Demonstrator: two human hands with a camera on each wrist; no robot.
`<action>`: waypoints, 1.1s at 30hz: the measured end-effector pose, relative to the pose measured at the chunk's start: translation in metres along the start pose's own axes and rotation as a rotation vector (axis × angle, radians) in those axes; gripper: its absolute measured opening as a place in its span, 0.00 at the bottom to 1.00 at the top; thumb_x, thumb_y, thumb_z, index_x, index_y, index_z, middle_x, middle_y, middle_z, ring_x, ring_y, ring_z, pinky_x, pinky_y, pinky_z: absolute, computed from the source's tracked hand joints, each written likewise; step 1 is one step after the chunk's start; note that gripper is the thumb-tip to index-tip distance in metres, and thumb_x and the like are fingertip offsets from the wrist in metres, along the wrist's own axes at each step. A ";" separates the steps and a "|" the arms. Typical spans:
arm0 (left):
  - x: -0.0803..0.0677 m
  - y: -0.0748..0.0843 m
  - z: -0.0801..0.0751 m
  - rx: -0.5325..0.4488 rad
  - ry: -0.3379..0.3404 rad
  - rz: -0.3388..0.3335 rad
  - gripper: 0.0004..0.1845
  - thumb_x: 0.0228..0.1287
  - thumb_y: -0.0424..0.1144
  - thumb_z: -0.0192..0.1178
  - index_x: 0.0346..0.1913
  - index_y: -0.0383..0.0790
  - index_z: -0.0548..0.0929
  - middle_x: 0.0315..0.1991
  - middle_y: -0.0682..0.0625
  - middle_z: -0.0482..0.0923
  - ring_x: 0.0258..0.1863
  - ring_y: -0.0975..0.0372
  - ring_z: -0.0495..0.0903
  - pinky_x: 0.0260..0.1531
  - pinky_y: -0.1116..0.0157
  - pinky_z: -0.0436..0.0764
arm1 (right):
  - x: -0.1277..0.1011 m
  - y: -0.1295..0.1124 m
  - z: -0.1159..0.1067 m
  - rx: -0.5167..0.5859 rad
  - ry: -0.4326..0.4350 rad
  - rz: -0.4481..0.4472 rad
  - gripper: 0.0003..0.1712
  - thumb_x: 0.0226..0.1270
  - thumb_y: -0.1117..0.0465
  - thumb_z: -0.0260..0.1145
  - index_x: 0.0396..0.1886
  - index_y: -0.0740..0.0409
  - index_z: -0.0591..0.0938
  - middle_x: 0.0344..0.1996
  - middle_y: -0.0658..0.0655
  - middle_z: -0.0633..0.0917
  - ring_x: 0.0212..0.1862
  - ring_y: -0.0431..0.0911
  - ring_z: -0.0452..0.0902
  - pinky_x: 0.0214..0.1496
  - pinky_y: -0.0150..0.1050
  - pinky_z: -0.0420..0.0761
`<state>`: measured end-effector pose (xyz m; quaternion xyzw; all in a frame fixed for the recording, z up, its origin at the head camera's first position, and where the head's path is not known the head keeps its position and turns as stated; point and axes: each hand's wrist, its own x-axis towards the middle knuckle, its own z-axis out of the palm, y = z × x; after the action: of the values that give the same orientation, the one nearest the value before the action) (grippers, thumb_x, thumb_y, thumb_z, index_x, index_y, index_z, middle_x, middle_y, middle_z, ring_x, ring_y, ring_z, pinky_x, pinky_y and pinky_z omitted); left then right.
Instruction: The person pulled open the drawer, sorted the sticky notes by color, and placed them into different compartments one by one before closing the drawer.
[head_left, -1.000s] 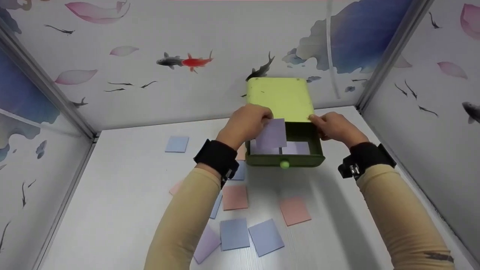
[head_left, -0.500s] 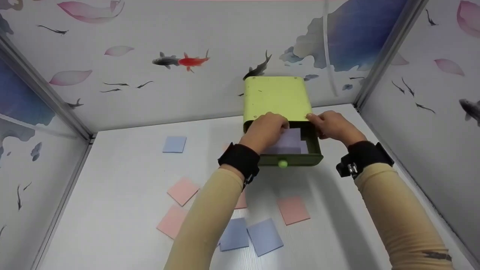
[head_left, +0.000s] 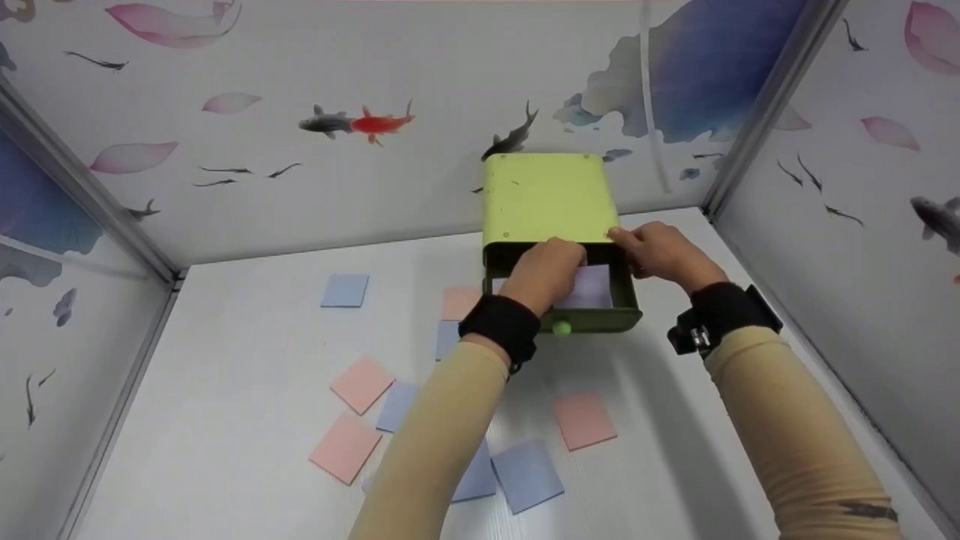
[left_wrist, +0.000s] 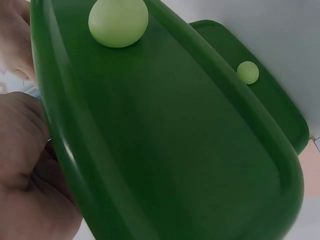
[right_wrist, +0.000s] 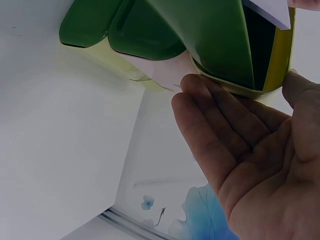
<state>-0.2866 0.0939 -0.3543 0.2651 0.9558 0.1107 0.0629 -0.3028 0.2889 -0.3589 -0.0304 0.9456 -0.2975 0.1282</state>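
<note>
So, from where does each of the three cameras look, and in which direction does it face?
Head: above, looking forward and down at the lime cabinet, its open drawer and loose cards; both forearms, the left hand and right hand show.
Left wrist: close under the drawer front, facing its knob; part of the left hand shows.
Right wrist: low beside the cabinet, facing up; the open palm shows.
All views share the green drawer.
</note>
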 end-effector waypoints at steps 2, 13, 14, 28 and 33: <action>0.000 0.002 0.002 -0.003 -0.012 -0.007 0.11 0.72 0.33 0.53 0.48 0.47 0.85 0.44 0.53 0.84 0.39 0.63 0.77 0.45 0.65 0.79 | 0.000 0.000 0.000 -0.003 0.001 0.000 0.35 0.77 0.39 0.43 0.28 0.64 0.77 0.22 0.51 0.76 0.30 0.41 0.77 0.39 0.35 0.80; 0.002 0.006 0.013 0.085 0.021 -0.008 0.11 0.73 0.35 0.53 0.45 0.47 0.86 0.44 0.52 0.86 0.39 0.63 0.82 0.42 0.63 0.82 | -0.001 0.000 0.000 0.006 -0.006 -0.002 0.35 0.77 0.38 0.43 0.26 0.63 0.77 0.22 0.51 0.77 0.31 0.43 0.78 0.41 0.37 0.81; 0.002 0.005 0.013 0.090 0.026 -0.008 0.10 0.73 0.35 0.53 0.44 0.47 0.86 0.43 0.52 0.86 0.39 0.63 0.82 0.41 0.63 0.82 | -0.001 0.000 0.000 0.006 -0.007 -0.003 0.35 0.77 0.38 0.43 0.26 0.63 0.77 0.22 0.51 0.77 0.31 0.43 0.78 0.40 0.36 0.80; 0.007 0.000 0.017 0.077 0.029 -0.028 0.11 0.72 0.35 0.54 0.40 0.48 0.87 0.41 0.53 0.86 0.38 0.63 0.82 0.41 0.63 0.81 | -0.001 -0.001 0.000 0.017 0.002 0.009 0.35 0.77 0.40 0.43 0.28 0.65 0.78 0.23 0.54 0.78 0.30 0.43 0.77 0.39 0.36 0.80; 0.005 -0.001 0.017 0.050 0.040 -0.015 0.11 0.72 0.35 0.53 0.40 0.47 0.87 0.41 0.54 0.86 0.37 0.62 0.81 0.41 0.63 0.81 | -0.002 -0.002 0.001 0.025 0.000 0.025 0.35 0.77 0.40 0.43 0.29 0.65 0.77 0.25 0.55 0.78 0.31 0.44 0.77 0.41 0.39 0.82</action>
<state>-0.2886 0.0991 -0.3707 0.2573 0.9613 0.0913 0.0381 -0.3008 0.2875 -0.3580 -0.0171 0.9421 -0.3077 0.1324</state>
